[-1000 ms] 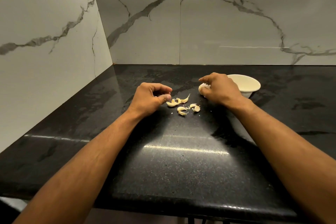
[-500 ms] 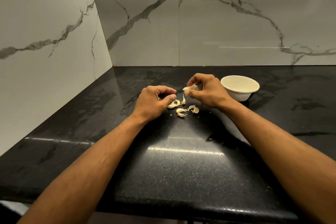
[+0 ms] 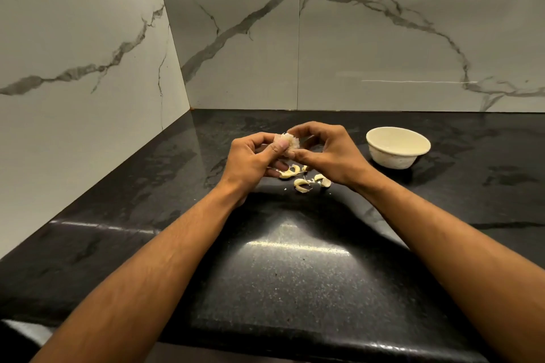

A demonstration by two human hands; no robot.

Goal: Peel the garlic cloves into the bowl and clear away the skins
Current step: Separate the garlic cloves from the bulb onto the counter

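Since a second ago the right hand (image 3: 327,153) has carried the garlic (image 3: 288,141) from beside the bowl (image 3: 398,152) toward the counter (image 3: 295,274) middle, and the left hand (image 3: 253,160) has risen to meet it. Both hands now pinch the garlic above the counter; peeling appears about to begin. The pale pieces (image 3: 302,178) lie directly below the hands, well back from the front edge. The bowl stands to the right, toward the back wall, its contents not visible. Nothing blocks the path to it.
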